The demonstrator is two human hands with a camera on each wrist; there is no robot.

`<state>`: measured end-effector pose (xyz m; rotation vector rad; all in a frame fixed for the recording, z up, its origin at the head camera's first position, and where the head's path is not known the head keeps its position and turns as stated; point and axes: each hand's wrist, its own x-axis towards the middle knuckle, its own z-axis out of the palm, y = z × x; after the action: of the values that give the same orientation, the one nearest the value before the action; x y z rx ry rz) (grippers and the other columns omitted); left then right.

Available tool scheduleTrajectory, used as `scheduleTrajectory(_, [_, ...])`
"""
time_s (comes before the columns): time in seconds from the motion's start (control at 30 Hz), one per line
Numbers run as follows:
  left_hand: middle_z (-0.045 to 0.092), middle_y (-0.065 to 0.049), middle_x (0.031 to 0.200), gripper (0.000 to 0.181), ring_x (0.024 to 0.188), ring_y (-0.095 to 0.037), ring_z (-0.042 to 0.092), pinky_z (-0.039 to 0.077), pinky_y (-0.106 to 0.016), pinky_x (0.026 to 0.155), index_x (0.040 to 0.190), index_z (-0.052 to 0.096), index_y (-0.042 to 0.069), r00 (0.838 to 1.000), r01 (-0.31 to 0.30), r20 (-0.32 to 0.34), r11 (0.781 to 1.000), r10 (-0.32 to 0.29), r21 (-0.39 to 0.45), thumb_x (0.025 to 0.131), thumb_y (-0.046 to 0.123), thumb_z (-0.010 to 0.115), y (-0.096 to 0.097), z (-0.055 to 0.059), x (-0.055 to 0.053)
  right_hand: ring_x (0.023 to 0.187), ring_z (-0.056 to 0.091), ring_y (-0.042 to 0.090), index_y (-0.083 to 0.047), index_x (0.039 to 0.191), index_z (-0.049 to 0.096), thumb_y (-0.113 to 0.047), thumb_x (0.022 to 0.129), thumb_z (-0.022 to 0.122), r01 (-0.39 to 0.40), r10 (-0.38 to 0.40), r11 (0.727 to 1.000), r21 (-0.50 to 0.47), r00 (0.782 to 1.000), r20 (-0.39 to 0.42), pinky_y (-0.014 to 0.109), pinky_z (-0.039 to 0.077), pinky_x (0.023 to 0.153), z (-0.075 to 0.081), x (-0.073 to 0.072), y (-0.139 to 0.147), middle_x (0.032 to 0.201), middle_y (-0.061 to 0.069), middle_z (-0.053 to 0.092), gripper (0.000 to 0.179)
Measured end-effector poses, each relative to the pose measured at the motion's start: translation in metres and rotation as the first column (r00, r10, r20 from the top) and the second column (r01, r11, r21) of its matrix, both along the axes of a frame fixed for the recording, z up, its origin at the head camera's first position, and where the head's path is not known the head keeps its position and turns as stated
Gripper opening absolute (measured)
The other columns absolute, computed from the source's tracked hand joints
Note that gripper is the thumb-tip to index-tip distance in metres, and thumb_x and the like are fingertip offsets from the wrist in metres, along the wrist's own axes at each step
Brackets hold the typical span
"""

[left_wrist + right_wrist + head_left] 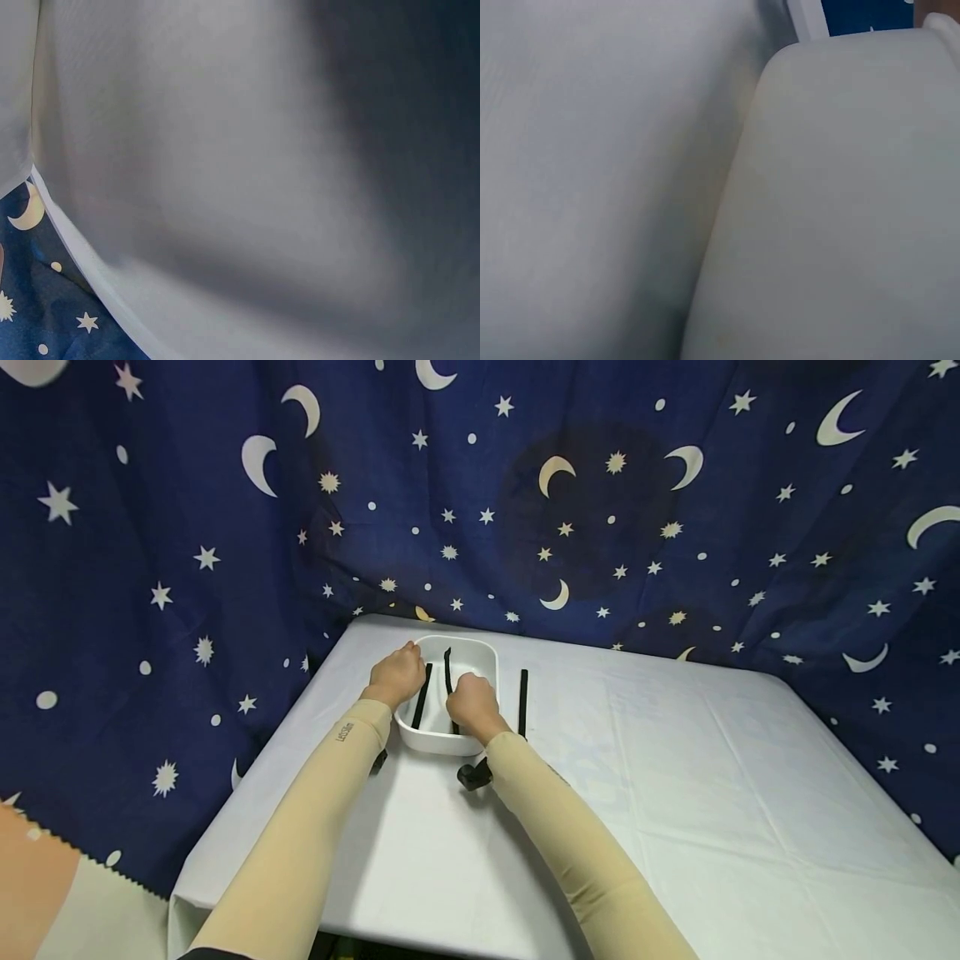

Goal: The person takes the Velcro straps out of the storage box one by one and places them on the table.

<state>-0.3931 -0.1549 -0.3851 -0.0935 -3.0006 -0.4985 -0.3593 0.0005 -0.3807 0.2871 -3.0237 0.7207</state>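
Note:
A white rectangular tub (pixel 446 742) stands toward the back left of the table. My left hand (pixel 397 675) grips its left rim. Inside lies one flat black strip (pixel 422 697) close to the left wall. A second black strip (pixel 448 672), slightly bent, runs lengthwise through the middle of the tub, and my right hand (pixel 474 702) appears to pinch it along its right side; the fingertips are hidden. In the right wrist view the outer wall of the tub (pixel 840 195) fills the right side. The left wrist view shows no hand.
Just right of the tub, another straight black strip (pixel 522 702) lies on the white tablecloth (pixel 712 793). A dark blue curtain (pixel 600 510) with moons and stars hangs behind and beside the table. Black wrist-camera mounts (pixel 474 775) hang beneath the forearms.

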Motion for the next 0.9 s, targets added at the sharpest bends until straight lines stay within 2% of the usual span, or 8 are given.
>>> scheduleTrajectory(0.13, [0.038,-0.015,0.160,0.051,0.141,-0.036,0.046,0.046,-0.053,0.111,0.152,0.040,0.001,1.000,-0.001,-0.002,1.000,0.001,0.001,0.107,0.023,0.029,0.000,0.000,0.000,0.045,0.029,0.013,-0.016,0.052,0.033,-0.005,0.093,0.052,-0.015,0.015,0.999,-0.053,1.000,-0.001,0.025,0.029,0.042,0.000,-0.002,0.002,0.049,-0.003,0.029,0.046])
scheduleTrajectory(0.23, [0.038,-0.015,0.160,0.051,0.141,-0.036,0.046,0.046,-0.053,0.110,0.151,0.041,0.002,1.000,-0.004,-0.002,1.000,0.004,0.005,0.107,0.023,0.029,0.001,0.000,-0.001,0.042,0.022,0.010,-0.016,0.048,0.030,-0.006,0.093,0.053,-0.023,0.023,0.996,-0.092,1.000,-0.002,0.023,0.023,0.040,0.000,-0.003,0.003,0.044,-0.006,0.024,0.052])
scheduleTrajectory(0.43, [0.038,-0.016,0.160,0.051,0.142,-0.036,0.046,0.047,-0.053,0.110,0.151,0.042,0.002,1.000,-0.007,-0.004,1.000,0.007,0.008,0.106,0.023,0.029,0.000,-0.001,0.000,0.041,0.021,0.010,-0.016,0.045,0.032,-0.011,0.095,0.056,-0.032,0.033,0.991,-0.130,0.999,0.007,0.022,0.023,0.040,0.002,-0.003,0.006,0.042,-0.006,0.026,0.056])
scheduleTrajectory(0.63, [0.038,-0.016,0.160,0.051,0.141,-0.035,0.046,0.047,-0.053,0.109,0.151,0.042,0.003,1.000,-0.011,-0.001,1.000,0.011,0.014,0.106,0.024,0.030,0.001,-0.002,0.001,0.039,0.022,0.009,-0.016,0.044,0.033,-0.015,0.099,0.056,-0.010,0.018,0.983,-0.182,0.999,0.041,0.023,0.023,0.040,0.005,-0.001,0.007,0.041,-0.005,0.027,0.059])
scheduleTrajectory(0.9, [0.037,-0.015,0.160,0.051,0.142,-0.035,0.045,0.046,-0.053,0.110,0.151,0.041,0.003,1.000,-0.020,0.003,1.000,0.020,0.006,0.107,0.024,0.029,0.001,-0.002,0.000,0.039,0.025,0.009,-0.016,0.045,0.035,-0.017,0.099,0.059,0.001,0.003,0.970,-0.244,1.000,0.016,0.022,0.024,0.041,0.009,0.001,0.011,0.042,-0.005,0.029,0.059])
